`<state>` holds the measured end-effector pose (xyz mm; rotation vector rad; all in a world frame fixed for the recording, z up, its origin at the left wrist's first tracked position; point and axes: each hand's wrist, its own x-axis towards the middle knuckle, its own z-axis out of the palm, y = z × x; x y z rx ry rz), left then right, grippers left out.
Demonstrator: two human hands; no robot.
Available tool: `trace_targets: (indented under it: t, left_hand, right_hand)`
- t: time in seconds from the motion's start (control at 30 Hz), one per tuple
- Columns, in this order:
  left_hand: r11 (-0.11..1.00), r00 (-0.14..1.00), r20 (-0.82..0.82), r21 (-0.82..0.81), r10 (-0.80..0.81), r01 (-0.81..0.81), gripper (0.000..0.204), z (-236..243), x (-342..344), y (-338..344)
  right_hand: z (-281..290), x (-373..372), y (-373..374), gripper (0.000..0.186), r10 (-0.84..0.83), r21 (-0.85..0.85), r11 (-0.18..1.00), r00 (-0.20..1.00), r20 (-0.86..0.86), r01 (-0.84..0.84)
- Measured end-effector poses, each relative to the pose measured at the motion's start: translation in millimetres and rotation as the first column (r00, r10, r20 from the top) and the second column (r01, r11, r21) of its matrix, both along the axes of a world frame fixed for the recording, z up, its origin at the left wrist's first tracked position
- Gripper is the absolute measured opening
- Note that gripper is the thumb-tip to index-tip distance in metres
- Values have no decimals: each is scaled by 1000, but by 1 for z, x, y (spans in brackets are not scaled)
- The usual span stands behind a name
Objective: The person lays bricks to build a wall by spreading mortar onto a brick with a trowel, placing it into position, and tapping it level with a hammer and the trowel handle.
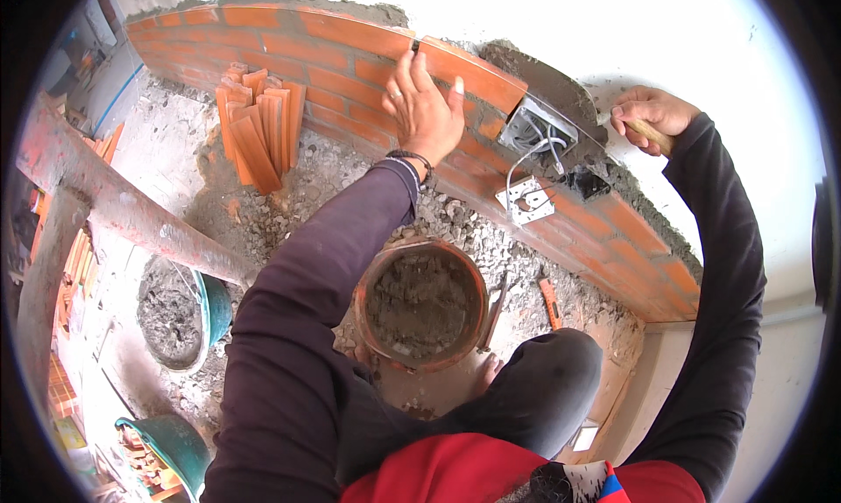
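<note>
Currently, in the head view, your left hand (425, 113) is spread wide, fingertips at the narrow dark gap between two top-row tiles (473, 72), holding nothing that shows. Your right hand (653, 116) is closed round the wooden handle of a trowel (650, 138), just outside the brick facing's upper edge. White wall (674, 30) stretches above and beyond that hand; rubble-strewn floor (328, 174) lies between the facing and your bucket.

Near your left elbow, a pole (131, 205) slants in; past your right sleeve, the facing ends at a pale panel (780, 354).

You have one round mortar bucket (361, 306) by your feet and two green buckets (215, 308) to your left, one with mortar, one with brick pieces. Count two wall boxes (519, 133), one hanging socket plate (536, 207), one orange tool (550, 304) and one bundle of loose strips (263, 135), too overlapped to count.
</note>
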<state>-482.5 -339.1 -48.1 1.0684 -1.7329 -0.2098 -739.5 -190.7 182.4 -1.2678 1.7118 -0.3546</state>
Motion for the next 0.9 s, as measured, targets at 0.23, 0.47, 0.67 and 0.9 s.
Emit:
trace_targets:
  t: [0.23, 0.47, 0.67, 0.9]
  left_hand:
    - [990, 991, 37, 72, -126, 124, 81, -9, -16, 13]
    - [995, 993, -57, 21, -101, 102, 90, -10, -29, 13]
    - [998, 993, -103, -9, -55, 55, 95, -13, -36, 10]
    - [996, 991, -108, 12, -81, 83, 94, -10, -38, 11]
  right_hand:
    - [15, 3, 13, 29, -47, -98, 994, 999, 16, 49]
    - [10, 59, 60, 21, -245, -370, 928, 821, -516, 44]
    - [-32, 75, 71, 23, -270, -544, 754, 582, -767, -368]
    - [-53, 87, 52, 17, -295, -429, 800, 347, -890, -419]
